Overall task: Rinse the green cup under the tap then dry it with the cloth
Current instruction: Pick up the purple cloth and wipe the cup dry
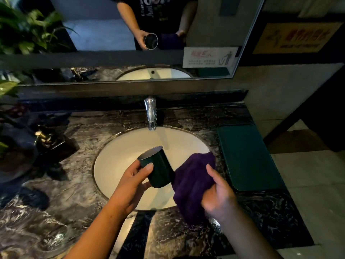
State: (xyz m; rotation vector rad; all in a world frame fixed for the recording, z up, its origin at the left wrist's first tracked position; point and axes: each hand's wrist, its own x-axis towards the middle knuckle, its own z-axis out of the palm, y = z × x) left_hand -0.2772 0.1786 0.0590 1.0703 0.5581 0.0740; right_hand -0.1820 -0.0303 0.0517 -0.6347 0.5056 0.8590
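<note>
I've got the dark green metal cup (158, 168) in my left hand (133, 184), thumb across the front and fingers wrapped behind, clamped firm, mouth tilted up and away from me toward the tap. It hangs over the white oval basin (115, 156), well below the chrome tap (151, 114), and I see no water running from the spout. My right hand (217, 195) is bunched around the deep purple terry cloth (192, 182), which is pinched between thumb and fingers, and its loose fold touches the cup's base. So by my read this is the drying step, or right at its start; whether the cup is wet I can't tell. Next I need to push the cloth up around the wall and into the mouth, turning the cup with my left hand while keeping a steady hold so the slick metal doesn't slip into the basin.
</note>
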